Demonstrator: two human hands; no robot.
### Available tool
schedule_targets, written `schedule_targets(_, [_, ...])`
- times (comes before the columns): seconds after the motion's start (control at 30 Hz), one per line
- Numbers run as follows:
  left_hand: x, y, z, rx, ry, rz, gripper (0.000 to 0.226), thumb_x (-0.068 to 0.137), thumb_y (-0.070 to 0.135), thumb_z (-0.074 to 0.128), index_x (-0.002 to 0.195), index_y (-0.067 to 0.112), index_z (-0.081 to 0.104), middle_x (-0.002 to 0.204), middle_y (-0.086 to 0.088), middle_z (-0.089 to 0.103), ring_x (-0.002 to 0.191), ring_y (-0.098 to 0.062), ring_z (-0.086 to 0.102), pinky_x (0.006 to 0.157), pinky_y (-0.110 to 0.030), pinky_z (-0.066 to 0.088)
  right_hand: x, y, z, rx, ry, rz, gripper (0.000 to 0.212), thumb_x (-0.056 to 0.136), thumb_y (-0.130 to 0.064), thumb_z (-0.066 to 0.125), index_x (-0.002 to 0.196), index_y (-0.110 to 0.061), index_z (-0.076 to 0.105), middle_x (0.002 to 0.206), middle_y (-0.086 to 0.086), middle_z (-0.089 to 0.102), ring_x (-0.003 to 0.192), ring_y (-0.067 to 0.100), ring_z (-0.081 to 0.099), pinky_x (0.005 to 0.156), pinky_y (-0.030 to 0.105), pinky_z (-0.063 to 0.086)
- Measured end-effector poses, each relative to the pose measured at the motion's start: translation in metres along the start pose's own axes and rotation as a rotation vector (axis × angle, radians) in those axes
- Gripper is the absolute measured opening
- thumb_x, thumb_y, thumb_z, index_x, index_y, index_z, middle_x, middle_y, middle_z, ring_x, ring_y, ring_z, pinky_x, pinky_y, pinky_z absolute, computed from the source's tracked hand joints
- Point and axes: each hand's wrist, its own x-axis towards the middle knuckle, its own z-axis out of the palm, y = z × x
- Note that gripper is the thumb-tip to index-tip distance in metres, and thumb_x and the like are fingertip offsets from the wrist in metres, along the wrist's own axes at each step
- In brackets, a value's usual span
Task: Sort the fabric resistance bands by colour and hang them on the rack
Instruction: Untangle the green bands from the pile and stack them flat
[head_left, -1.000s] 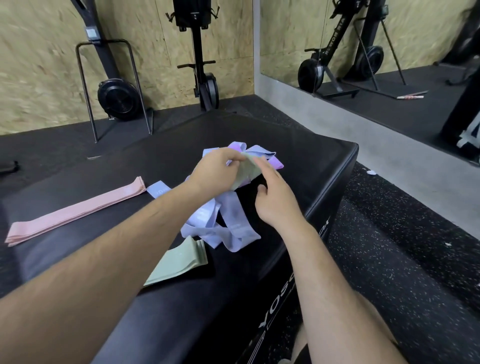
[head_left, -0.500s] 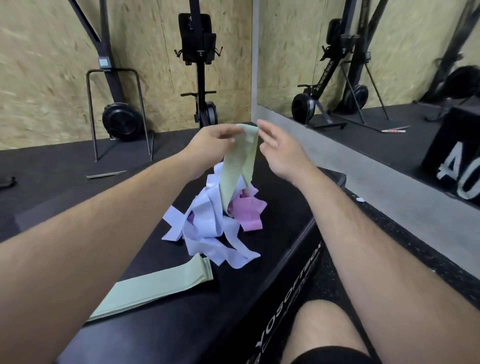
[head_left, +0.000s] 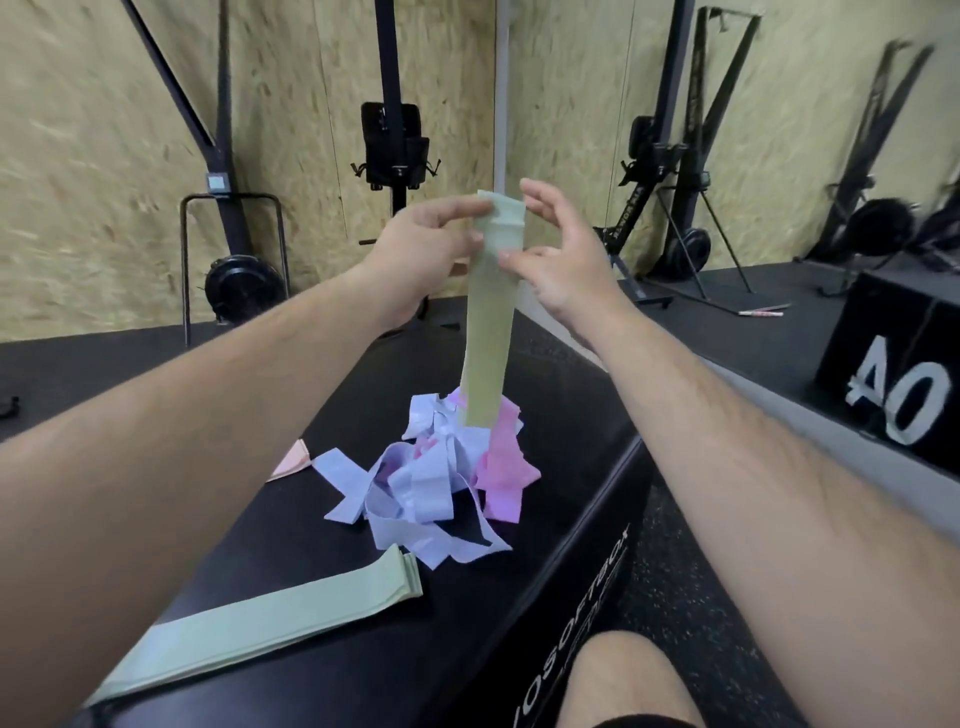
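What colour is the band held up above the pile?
The band is pale green; head view.

We have raised our left hand (head_left: 421, 249) from the pile (head_left: 426, 483). It now pinches the top of the green band (head_left: 491, 312) high above the surface (head_left: 291, 530), so the band hangs straight, only its lower end at the heap. Our right hand (head_left: 566, 260) has closed in, thumb on the band's edge.
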Motion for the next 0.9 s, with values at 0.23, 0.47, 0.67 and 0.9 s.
schedule_targets(0.23, [-0.044,0.018,-0.021,-0.022,0.014,0.012,0.048,0.092,0.0,0.07,0.134,0.021,0.061,0.126,-0.003,0.067,0.109,-0.022,0.07,0.094,-0.04,0.059,-0.015,-0.04,0.015,-0.012,0.012,0.021,0.059,0.084,-0.006,0.078,0.131,-0.035,0.057,0.131,-0.006,0.054,0.099,0.022,0.072,0.088,0.039,0.061])
schedule_targets(0.47, [-0.087,0.032,-0.048,-0.067,0.072,-0.013,0.032,0.092,0.002,0.072,0.118,0.019,0.065,0.119,-0.006,0.07,0.092,-0.02,0.07,0.08,-0.032,0.06,-0.038,-0.076,0.035,0.078,-0.102,0.036,0.047,0.087,0.002,0.074,0.126,-0.022,0.06,0.115,-0.001,0.065,0.097,0.01,0.072,0.078,0.025,0.06])
schedule_targets(0.67, [-0.113,0.037,-0.061,-0.019,0.172,0.002,0.018,0.094,0.005,0.07,0.111,0.009,0.066,0.094,0.0,0.07,0.081,-0.011,0.065,0.064,-0.022,0.055,-0.052,-0.086,0.052,0.059,-0.137,0.034,0.039,0.088,-0.001,0.074,0.117,-0.024,0.061,0.111,0.004,0.07,0.105,0.015,0.071,0.092,0.032,0.06])
schedule_targets(0.9, [-0.13,0.026,-0.065,0.152,0.217,0.017,0.017,0.093,0.027,0.075,0.095,0.011,0.069,0.07,0.003,0.057,0.054,-0.004,0.052,0.053,-0.025,0.047,-0.073,-0.077,0.061,0.079,-0.126,0.062,0.018,0.091,-0.012,0.076,0.105,-0.02,0.068,0.095,0.003,0.075,0.081,0.008,0.072,0.07,0.026,0.056])
